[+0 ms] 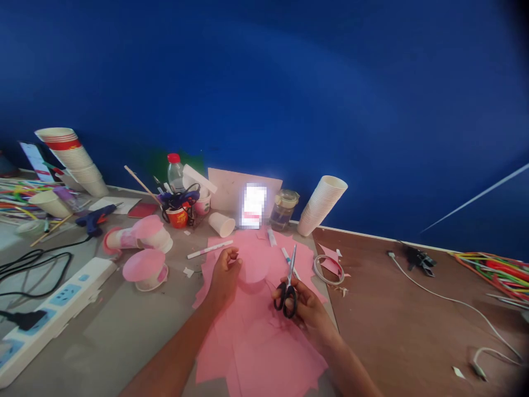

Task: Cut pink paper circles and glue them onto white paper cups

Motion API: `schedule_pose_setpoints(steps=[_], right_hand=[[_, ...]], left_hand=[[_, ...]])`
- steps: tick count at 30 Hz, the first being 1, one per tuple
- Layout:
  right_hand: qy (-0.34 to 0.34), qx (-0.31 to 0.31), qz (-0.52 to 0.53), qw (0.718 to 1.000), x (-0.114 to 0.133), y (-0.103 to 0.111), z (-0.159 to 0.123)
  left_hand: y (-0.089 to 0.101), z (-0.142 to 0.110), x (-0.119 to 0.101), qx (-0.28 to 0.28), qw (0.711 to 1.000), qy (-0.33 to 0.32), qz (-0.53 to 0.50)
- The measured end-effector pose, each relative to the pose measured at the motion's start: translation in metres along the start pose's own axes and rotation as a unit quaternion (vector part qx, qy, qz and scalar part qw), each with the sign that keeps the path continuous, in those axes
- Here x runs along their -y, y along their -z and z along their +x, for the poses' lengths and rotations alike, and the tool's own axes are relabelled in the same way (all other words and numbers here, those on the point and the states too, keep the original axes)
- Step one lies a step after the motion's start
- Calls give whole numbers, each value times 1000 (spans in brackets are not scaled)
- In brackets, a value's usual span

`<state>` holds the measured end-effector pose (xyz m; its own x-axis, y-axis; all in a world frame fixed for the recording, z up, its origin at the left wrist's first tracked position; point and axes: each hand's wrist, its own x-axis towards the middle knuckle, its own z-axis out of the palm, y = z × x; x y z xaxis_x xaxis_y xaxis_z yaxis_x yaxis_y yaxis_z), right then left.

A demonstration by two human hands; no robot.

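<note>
My left hand is closed, with thumb and fingertips pinching the left edge of a round pink paper disc. The disc lies over a spread of pink paper sheets with jagged edges. In my right hand is a pair of scissors with black handles. Its blades point up and away from me and look closed. Behind the disc, two white markers, one a marker with a blue band, rest on the paper. Another white marker lies beyond my left hand.
Left are a paper-cup piece with a pink disc, a power strip and a glue gun. Along the blue wall stand a bright phone, a jar and stacked paper cups. A tape roll and cable lie right.
</note>
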<state>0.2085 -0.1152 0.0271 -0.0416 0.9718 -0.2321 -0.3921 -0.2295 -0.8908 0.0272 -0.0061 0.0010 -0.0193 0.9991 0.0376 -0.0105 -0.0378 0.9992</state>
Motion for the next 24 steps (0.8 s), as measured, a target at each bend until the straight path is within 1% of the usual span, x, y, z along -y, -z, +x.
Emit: schedule_pose_setpoints(steps=[2,4,7,9,14,16,20,22,24], right_hand=[[18,-26,-3,999,0,-1,1],[46,-52,0,998,-1,-2,3],[68,-94,-8,993,-4,-1,8],[72,-110,-23,991,-8,0,10],[89,-171,-93,977,-13,-4,13],[88,-191,-114,971,-13,-6,13],[87,-202,-128,967,-13,-8,13],[94,-212,-114,966,-13,-6,14],[110,-228,-95,963,-13,-4,15]], left_hand=[[-1,-2,0,5,1000,-1,6],[-3,-6,1,21,1000,5,11],[-5,-11,1,67,998,8,15],[-6,-15,0,97,995,4,10],[-9,-23,1,157,988,-2,-11],[-9,-25,1,169,985,-3,-18],[-10,-27,-1,170,984,13,-55],[-11,-27,-3,169,981,35,-89],[-11,-27,-6,185,973,72,-121]])
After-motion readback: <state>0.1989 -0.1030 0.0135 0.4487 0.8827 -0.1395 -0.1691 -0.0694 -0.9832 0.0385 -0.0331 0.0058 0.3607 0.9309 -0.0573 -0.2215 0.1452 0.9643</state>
